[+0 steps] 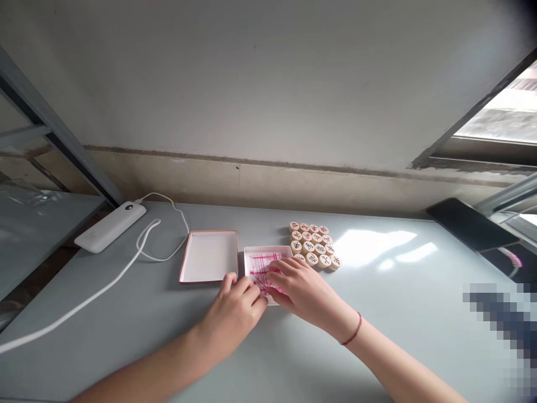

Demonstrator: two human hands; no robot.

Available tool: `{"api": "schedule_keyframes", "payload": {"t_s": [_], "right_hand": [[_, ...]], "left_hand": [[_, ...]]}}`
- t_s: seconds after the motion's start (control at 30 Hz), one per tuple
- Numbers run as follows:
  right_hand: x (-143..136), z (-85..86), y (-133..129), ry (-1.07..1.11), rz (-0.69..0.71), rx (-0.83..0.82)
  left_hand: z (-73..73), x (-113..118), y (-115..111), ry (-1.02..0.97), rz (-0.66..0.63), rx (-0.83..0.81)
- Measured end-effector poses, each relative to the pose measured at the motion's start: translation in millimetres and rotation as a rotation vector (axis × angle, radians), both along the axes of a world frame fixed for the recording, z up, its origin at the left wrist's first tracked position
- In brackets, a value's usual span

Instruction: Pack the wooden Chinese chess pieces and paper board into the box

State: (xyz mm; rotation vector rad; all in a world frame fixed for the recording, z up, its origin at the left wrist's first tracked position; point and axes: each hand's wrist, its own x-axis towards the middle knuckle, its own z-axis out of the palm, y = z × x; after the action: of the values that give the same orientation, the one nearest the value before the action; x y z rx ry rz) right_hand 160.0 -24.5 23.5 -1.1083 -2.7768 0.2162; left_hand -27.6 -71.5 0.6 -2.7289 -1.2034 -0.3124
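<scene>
A small white box (289,251) lies in front of me, with a folded plastic chessboard sheet (260,263) printed with red lines inside it. My right hand (300,282) reaches over the box from the right, fingers stretched out and lying on the sheet. At the box's front left corner, my left hand (239,302) is curled closed against the box; its grip is partly hidden. Just behind my right hand stand xiangqi pieces (312,246), round and wooden, in stacked rows with red and black characters. To the left of the box rests a shallow lid (211,256), white inside with a reddish rim.
A white power bank (111,226) lies at the back left, its white cable (113,280) running across the grey table (168,330). A dark flat object (470,223) is at the back right. Behind the table rises a wall (251,112); metal posts stand on both sides.
</scene>
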Motion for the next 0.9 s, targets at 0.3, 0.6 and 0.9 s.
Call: {"api": "schedule_keyframes", "payload": {"t_s": [0.3, 0.6, 0.9], "right_hand": [[14.2, 13.8, 46.0, 0.137, -0.231, 0.089], [5.3, 11.8, 114.5, -0.207, -0.722, -0.144], [2.4, 5.8, 122.0, -0.219, -0.694, -0.153]], "left_hand": [[6.7, 1.9, 1.5, -0.081, 0.005, -0.041], [-1.6, 1.7, 6.5, -0.120, -0.030, -0.060], [3.0, 4.2, 6.7, -0.089, -0.008, -0.096]]}}
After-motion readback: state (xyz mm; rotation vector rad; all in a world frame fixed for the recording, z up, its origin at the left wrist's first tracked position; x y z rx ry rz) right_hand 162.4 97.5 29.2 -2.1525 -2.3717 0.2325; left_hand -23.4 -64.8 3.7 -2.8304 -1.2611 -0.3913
